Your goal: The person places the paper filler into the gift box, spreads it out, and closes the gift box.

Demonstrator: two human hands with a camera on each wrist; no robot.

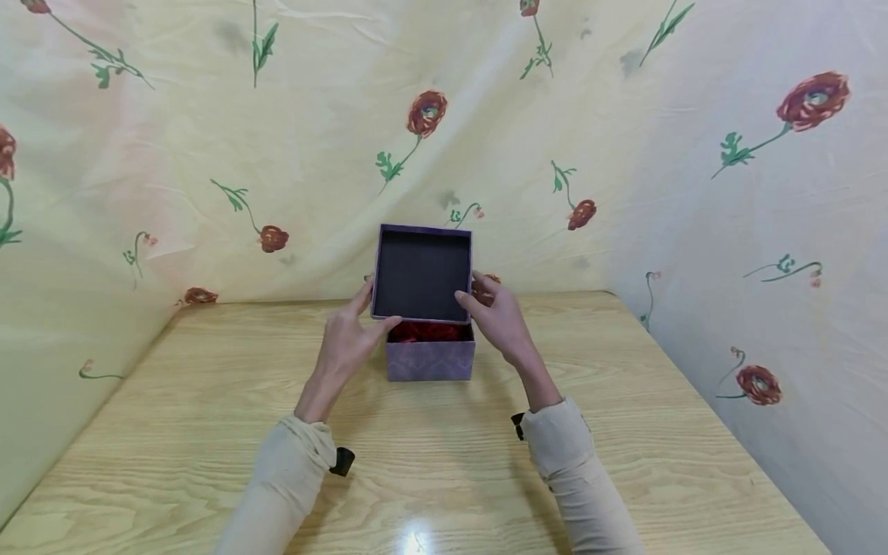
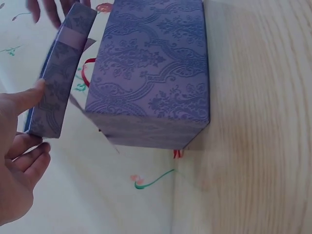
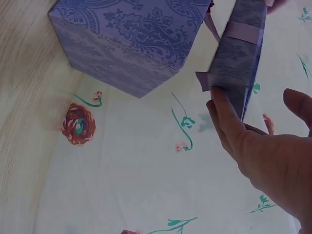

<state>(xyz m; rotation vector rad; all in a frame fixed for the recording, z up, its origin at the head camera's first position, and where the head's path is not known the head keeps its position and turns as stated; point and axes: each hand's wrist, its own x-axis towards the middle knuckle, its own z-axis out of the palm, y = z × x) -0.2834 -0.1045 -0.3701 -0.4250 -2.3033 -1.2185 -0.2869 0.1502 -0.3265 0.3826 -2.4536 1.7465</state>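
Observation:
A purple patterned box lid [image 1: 425,275] is raised and tilted above the matching box [image 1: 430,361], its black inside facing me. My left hand [image 1: 344,335] grips the lid's lower left corner, thumb at the bottom edge and fingers at the side. At the lid's right side is my right hand [image 1: 501,317]. In the right wrist view its fingers [image 3: 226,114] touch the lid's patterned side, while the thumb stands apart from it. Shiny red material [image 1: 426,332] shows inside the box, partly hidden by the lid. The left wrist view shows a pale ribbon tab [image 2: 71,37] on the lid.
The box stands on a light wood table [image 1: 243,385] near its back edge. A pale cloth with red flowers [image 1: 333,116] hangs behind and at both sides. A red ribbon [image 2: 87,72] shows between the box and the lid. Dark straps are at both wrists.

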